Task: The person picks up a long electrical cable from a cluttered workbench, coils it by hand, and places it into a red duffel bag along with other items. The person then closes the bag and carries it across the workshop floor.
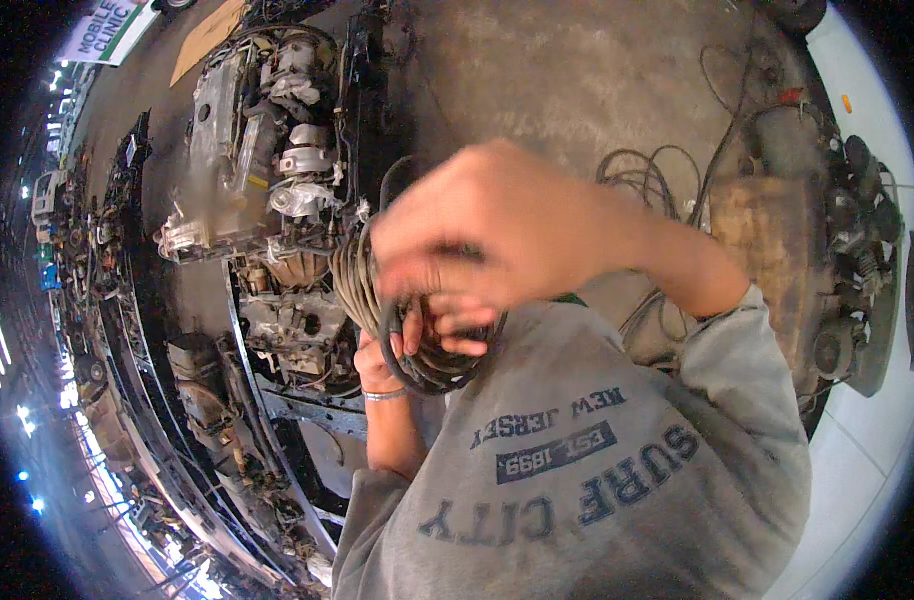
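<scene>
The coil (352, 275) of cable sits near the middle of the view, a little toward 9 o'clock. The left hand (382, 362) grasps it at its 7 o'clock side, a bracelet (385, 396) round the wrist. The right hand (492, 225) bends over its 1 o'clock side; blur leaves me unable to tell whether it grips. Loose cable (632, 172) loops on the floor (547, 75) at 2 o'clock. An engine (217, 120) lies at 10 o'clock, beside a black rail (362, 110).
</scene>
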A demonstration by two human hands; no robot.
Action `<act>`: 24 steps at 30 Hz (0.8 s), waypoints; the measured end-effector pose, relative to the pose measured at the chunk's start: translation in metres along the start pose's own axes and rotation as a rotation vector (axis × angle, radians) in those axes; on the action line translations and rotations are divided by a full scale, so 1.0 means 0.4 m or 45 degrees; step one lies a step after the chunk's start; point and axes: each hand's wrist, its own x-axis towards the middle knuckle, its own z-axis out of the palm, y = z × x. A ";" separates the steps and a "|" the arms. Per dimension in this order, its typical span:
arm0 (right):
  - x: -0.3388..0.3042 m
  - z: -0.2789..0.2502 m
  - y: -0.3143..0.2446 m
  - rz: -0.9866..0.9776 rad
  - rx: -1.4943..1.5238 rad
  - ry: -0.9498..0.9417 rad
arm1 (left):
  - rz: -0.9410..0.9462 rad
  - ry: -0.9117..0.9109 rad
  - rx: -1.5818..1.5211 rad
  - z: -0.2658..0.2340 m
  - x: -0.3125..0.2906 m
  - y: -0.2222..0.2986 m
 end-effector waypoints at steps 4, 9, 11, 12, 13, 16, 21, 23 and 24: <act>0.059 -0.055 0.104 0.192 -0.071 0.161 | -0.148 -0.205 -0.192 0.050 0.061 0.060; 0.115 -0.056 0.304 0.276 -0.147 0.379 | -0.133 -0.229 -0.264 0.075 0.083 0.063; 0.128 -0.088 0.361 0.306 -0.095 0.510 | -0.221 -0.354 -0.281 0.049 0.089 0.090; 0.127 -0.093 0.394 0.321 -0.108 0.560 | -0.262 -0.408 -0.289 0.038 0.090 0.105; 0.125 -0.096 0.421 0.366 -0.151 0.550 | -0.323 -0.432 -0.332 0.033 0.093 0.117; 0.115 -0.075 0.504 0.317 -0.137 0.577 | -0.379 -0.426 -0.218 0.045 0.090 0.129; 0.005 0.070 0.586 0.232 0.157 0.412 | -0.303 -0.797 -0.428 0.026 0.096 0.154; -0.119 0.182 0.635 0.372 0.127 0.181 | -0.119 -1.056 -0.502 0.038 0.140 0.194; -0.188 0.222 0.636 0.539 -0.063 0.023 | -0.043 -1.207 -0.536 0.057 0.169 0.220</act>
